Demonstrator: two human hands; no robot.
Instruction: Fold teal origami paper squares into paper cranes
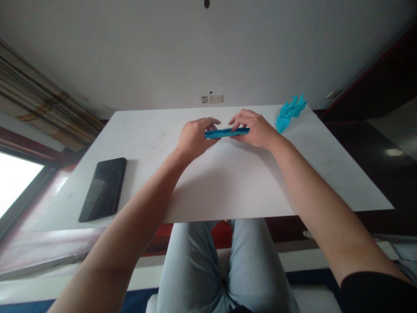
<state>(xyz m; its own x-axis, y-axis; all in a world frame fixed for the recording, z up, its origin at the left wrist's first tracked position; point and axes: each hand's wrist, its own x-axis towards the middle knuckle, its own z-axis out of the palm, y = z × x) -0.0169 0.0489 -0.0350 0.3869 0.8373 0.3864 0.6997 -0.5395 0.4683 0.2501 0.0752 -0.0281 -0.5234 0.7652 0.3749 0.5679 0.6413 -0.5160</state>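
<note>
A narrow piece of folded blue paper [224, 133] is held level between my two hands, over the far middle of the white table. My left hand [197, 135] pinches its left end, thumb below and fingers curled above. At the opposite end, my right hand [252, 129] grips the paper the same way. Part of each end is hidden by the fingers. To the right of my right hand lie blue origami cranes [290, 113], bunched together so that I cannot tell them all apart.
A dark tablet or large phone [103, 189] lies on the left of the white table [208, 204]. Behind the table's far edge stands a grey wall with sockets [211, 99]. A curtain [42, 95] hangs at the left, and my legs [224, 265] are below the near edge.
</note>
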